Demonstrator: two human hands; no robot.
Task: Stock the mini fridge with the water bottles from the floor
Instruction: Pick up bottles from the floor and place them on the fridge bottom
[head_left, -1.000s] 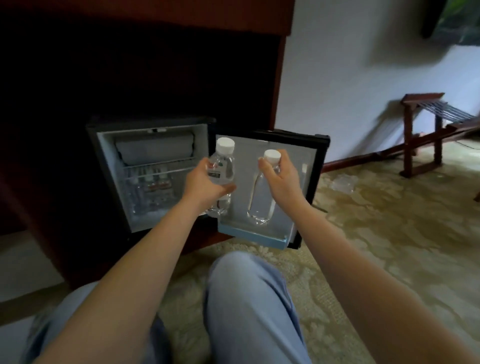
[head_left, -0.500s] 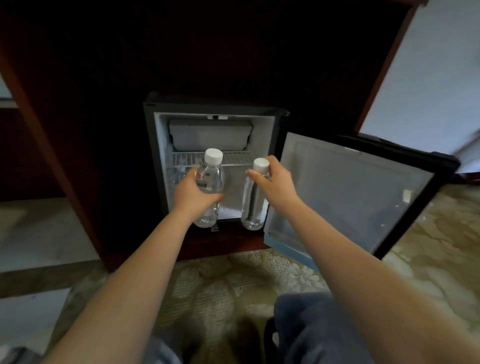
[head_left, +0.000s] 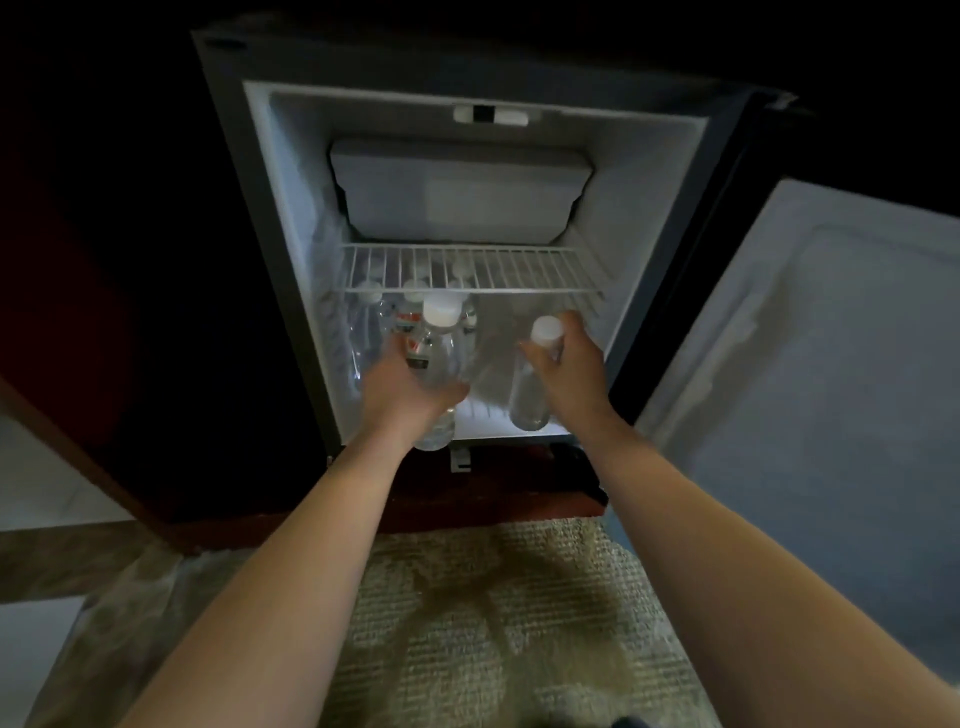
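Observation:
The mini fridge stands open inside a dark wooden cabinet. My left hand grips a clear water bottle with a white cap, held upright at the fridge's front lip. My right hand holds a second clear bottle by its upper part, its base on or just above the fridge floor on the right. Several stocked bottles stand at the back left under the wire shelf.
The fridge door hangs open to the right, close to my right forearm. A white freezer box fills the top of the fridge. Patterned carpet lies below, and the wooden cabinet base runs along the fridge's foot.
Both hands have carried their bottles forward from in front of the fridge into its lower compartment. The camera has moved much closer to the fridge.

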